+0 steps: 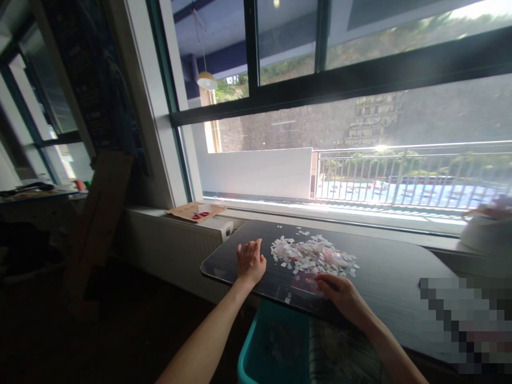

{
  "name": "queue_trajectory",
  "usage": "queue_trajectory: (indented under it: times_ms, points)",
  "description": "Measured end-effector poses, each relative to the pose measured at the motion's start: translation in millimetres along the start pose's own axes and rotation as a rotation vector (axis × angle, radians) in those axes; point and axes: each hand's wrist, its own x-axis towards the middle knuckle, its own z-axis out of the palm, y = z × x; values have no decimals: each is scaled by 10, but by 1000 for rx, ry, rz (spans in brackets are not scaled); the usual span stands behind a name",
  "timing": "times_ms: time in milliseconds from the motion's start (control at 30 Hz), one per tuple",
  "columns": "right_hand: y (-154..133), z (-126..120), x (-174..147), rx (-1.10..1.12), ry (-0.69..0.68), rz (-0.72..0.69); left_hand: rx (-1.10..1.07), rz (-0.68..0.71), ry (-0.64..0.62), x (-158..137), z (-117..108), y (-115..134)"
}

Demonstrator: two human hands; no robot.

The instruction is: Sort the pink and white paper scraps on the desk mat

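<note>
1. From where I stood, a heap of small paper scraps (314, 256) covered the middle of the dark table (394, 266), close to the window, with a few pieces strayed beyond its far side.

2. The person's right hand (340, 292) was at the near side of the heap. Its thumb and fingers were drawn together and seemed to pinch the right end of a dark reddish card (304, 281), which lay low over the tabletop, just beside the nearest scraps.

3. The left hand (251, 261) was to the left of the heap, apart from it, fingers loosely spread and holding nothing that I could see. Whether its edge rested on the table, I couldn't tell.

4. A couple of loose pieces (288, 297) lay near the table's front edge, and a teal bin (256, 346) stood below that edge, between the forearms.

5. I judged the step in hand to be working the card along the heap's near border. Moving it from there would call for a light pinch, the card kept low and level, and the left hand kept clear of the scraps.

6. Off to the left, red-handled scissors (196, 216) lay on a piece of cardboard (180, 212) by the window.
</note>
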Motion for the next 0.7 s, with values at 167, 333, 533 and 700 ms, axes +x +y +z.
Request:
queue_trajectory:
  times_ms: [167,333,533,700]
  points:
    - [54,18,20,43,39,40,-6,1,7,3,1,-1]
    - [65,81,7,65,-6,40,2,-1,11,-7,15,-6]
    - [60,102,-12,60,22,47,3,-3,7,-9,17,-7]
    - [0,87,-44,84,-50,27,-3,-4,2,0,13,-5]
